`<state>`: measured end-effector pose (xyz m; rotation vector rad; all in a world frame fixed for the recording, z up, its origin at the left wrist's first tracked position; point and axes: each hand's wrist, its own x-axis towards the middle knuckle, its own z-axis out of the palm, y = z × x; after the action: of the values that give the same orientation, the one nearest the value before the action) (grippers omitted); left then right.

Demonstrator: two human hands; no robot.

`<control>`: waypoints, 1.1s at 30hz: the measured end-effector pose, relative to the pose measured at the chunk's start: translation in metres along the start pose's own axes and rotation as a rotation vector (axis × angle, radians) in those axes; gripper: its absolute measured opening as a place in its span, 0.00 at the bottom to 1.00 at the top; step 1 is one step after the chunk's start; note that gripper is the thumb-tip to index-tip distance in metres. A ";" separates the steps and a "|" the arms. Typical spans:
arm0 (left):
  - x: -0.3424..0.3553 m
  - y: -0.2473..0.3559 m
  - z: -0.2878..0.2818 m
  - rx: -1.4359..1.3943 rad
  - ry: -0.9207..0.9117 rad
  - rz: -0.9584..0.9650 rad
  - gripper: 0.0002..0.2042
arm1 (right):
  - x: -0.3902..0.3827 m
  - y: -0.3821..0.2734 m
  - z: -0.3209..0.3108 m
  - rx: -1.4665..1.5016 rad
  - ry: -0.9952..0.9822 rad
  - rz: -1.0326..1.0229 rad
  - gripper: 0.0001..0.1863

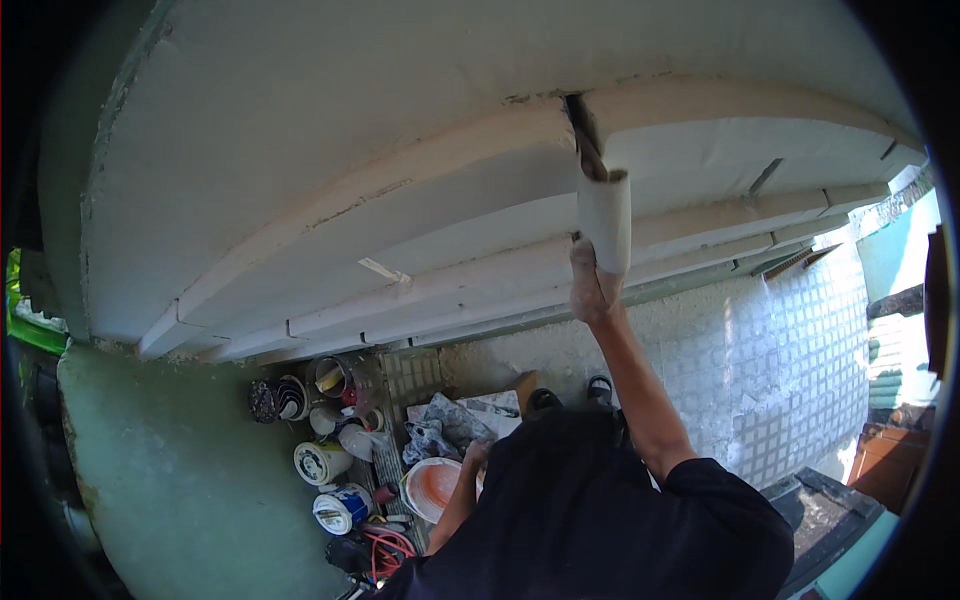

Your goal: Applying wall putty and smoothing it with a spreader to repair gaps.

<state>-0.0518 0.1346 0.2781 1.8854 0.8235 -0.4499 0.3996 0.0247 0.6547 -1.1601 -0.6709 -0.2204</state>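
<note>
My raised right hand (592, 285) is closed around the lower end of a pale, curved, tube-like piece (606, 225). The piece stands upright against the stepped white ledges (480, 165), just below a dark gap (584, 125) in the top one. What fills its hollow upper end is too small to make out. Lower down, my left hand (474, 458) has its fingers curled at the far rim of a white bucket (412, 492) with an orange inside. My forearm crosses in front of that bucket and hides part of it.
Several paint buckets and tubs (322, 462) crowd the left, beside a red hose (388, 552). Crumpled grey plastic (440, 425) lies beyond the bucket. Patterned tiles (790, 380) stretch right, dusted white near the wall. A dark bench (825, 530) stands at the lower right.
</note>
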 end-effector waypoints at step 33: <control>-0.004 -0.076 0.046 -0.382 0.095 -0.219 0.16 | 0.035 0.016 0.015 -0.205 0.123 -0.485 0.06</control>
<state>-0.1067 0.1131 0.2110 1.4786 1.1023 -0.3105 0.4289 0.0508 0.6663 -1.1518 -0.8270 -0.7800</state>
